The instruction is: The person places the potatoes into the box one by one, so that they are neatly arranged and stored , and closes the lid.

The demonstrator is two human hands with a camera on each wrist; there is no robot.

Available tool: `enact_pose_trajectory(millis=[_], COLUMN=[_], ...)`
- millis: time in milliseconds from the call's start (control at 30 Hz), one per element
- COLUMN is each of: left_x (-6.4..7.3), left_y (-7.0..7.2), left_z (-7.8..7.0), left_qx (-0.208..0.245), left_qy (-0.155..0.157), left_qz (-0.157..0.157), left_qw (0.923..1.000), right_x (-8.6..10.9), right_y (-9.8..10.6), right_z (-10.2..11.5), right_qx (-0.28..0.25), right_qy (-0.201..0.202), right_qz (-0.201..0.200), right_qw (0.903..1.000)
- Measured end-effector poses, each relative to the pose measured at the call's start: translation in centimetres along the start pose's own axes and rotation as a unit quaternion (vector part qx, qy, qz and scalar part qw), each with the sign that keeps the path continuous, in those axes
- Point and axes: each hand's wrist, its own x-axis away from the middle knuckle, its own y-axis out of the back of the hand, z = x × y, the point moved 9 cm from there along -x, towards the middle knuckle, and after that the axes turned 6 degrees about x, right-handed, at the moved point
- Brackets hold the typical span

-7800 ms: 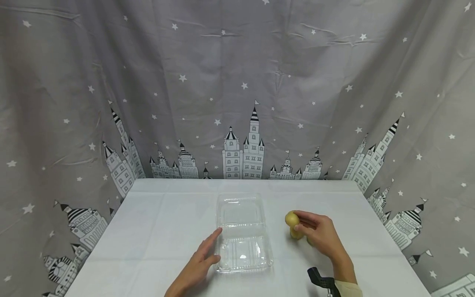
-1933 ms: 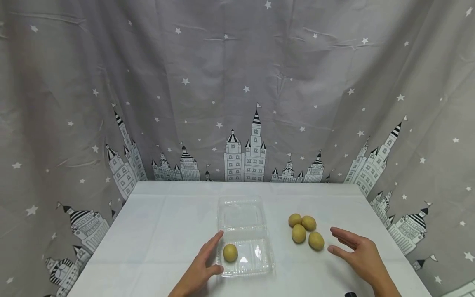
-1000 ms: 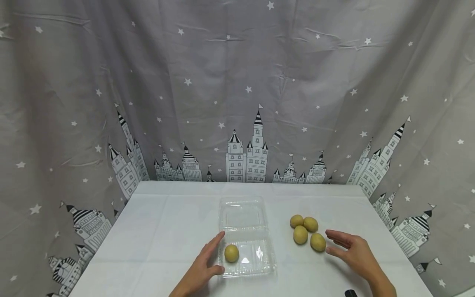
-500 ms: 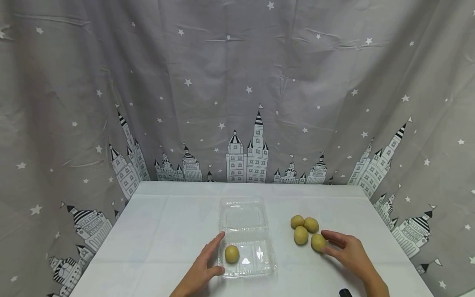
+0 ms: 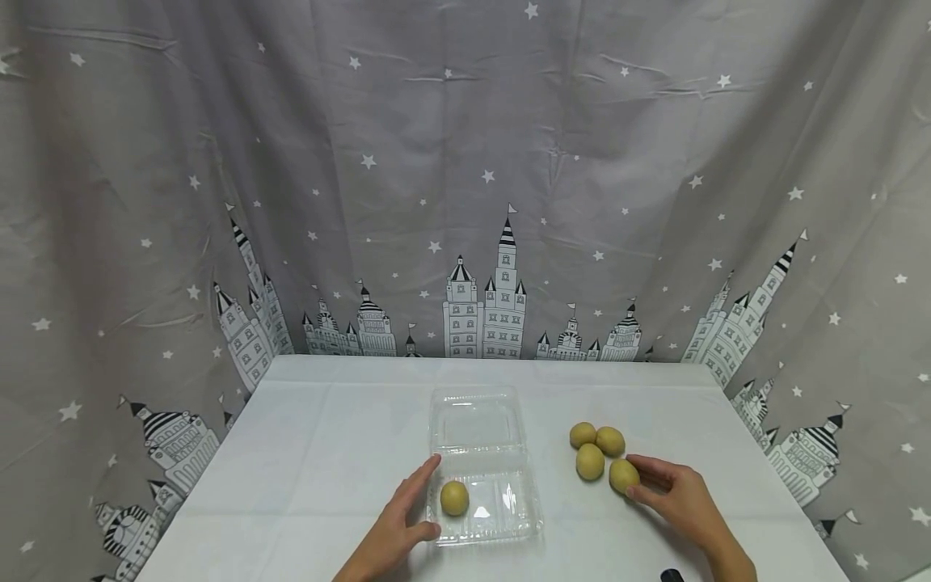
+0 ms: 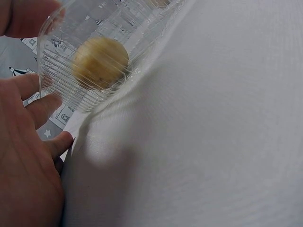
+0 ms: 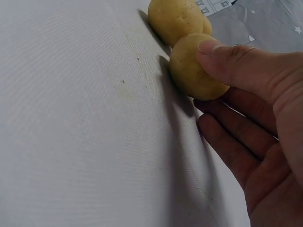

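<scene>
In the head view a clear plastic clamshell container point(image 5: 486, 495) lies unfolded on the white table, one potato point(image 5: 454, 498) in the left of its near half. My left hand point(image 5: 393, 529) rests at its left edge, fingers extended; the left wrist view shows the fingertips against the ribbed wall point(image 6: 59, 78). My right hand point(image 5: 680, 495) pinches the nearest potato point(image 5: 624, 477) of a small group. In the right wrist view the thumb presses that potato point(image 7: 189, 71) from above, with fingers at its far side, partly hidden. It still appears down on the cloth.
Three more potatoes point(image 5: 590, 461) sit close together just left of and behind the right hand. White cloth point(image 5: 327, 453) covers the table. A grey curtain point(image 5: 465, 162) printed with castles and stars hangs behind. A small black object point(image 5: 671, 575) shows at the bottom edge near the right wrist.
Earlier the right hand held a potato near the group; one then lay in the container. Since then the right hand has moved left and taken hold of the nearest potato. The left hand stays put.
</scene>
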Motion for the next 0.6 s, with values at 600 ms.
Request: enact_pose_trajectory(millis=[600], left_x=[0.1], left_y=[0.1], left_z=[0.0], left_qx=[-0.007], left_qy=[0.006], left_qz=[-0.005], left_qw=[0.9999], right_x=[1.0], right_y=[1.8], right_z=[1.1], right_qx=[0.009], right_qy=[0.046], right_qz=[-0.034], right_qw=[0.9983])
